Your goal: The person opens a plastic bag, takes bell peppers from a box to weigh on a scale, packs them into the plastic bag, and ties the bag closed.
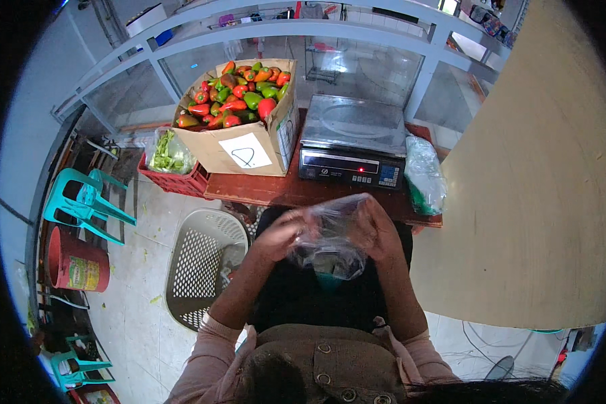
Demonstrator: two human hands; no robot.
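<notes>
Between my two hands, above my lap, is a clear plastic bag (pixel 333 252). Its upper edge is stretched from one hand to the other, and its lower part hangs crumpled. My left hand (pixel 285 233) is closed on the bag's left side, a little blurred. On the other side my right hand (pixel 376 229) grips the bag, its fingers partly behind the film. Just beyond my hands, a digital weighing scale (pixel 353 145) with a bare metal pan stands on a red-brown wooden table (pixel 262 190). Left of it, a cardboard box (pixel 249 151) is heaped with red and green peppers (pixel 232 97).
A pack of plastic bags (pixel 424 175) lies right of the scale. Left of my legs stands a perforated laundry-type basket (pixel 202 266). Farther left are a red crate (pixel 175 178) with bagged greens, teal plastic stools (pixel 91 198) and a red bucket (pixel 77 260). A beige panel (pixel 525 202) rises at right.
</notes>
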